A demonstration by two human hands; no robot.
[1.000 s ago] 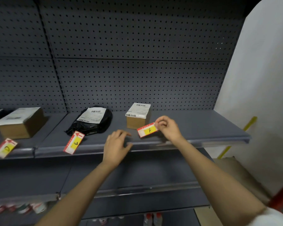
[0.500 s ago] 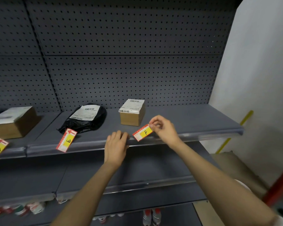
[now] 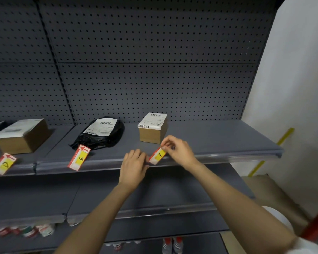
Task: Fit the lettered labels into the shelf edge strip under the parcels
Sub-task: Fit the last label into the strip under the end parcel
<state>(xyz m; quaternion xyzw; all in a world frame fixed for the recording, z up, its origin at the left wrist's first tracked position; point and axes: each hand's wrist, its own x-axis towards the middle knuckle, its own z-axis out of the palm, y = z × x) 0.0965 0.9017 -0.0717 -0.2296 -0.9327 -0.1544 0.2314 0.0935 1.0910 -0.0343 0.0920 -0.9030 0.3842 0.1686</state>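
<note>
My right hand (image 3: 178, 150) pinches the top corner of the F label (image 3: 157, 156), a red, white and yellow card, whose lower end rests at the shelf edge strip (image 3: 218, 158) below the small cardboard parcel (image 3: 152, 128). My left hand (image 3: 134, 166) lies flat against the strip just left of that label, fingertips beside its lower corner. The E label (image 3: 79, 157) sits in the strip under the black bag parcel (image 3: 101, 133). The D label (image 3: 4, 164) sits under the large brown box (image 3: 21, 138).
A grey pegboard back panel (image 3: 154, 70) rises behind the shelf. A lower shelf (image 3: 154, 208) has its own edge strip, with cans (image 3: 35, 230) and bottles (image 3: 171, 243) beneath. A white wall (image 3: 292, 88) and a yellow stick (image 3: 272, 151) stand to the right.
My right hand has brought the F label down from above the shelf to the edge strip and tilted it steeper. My left hand has closed in beside it.
</note>
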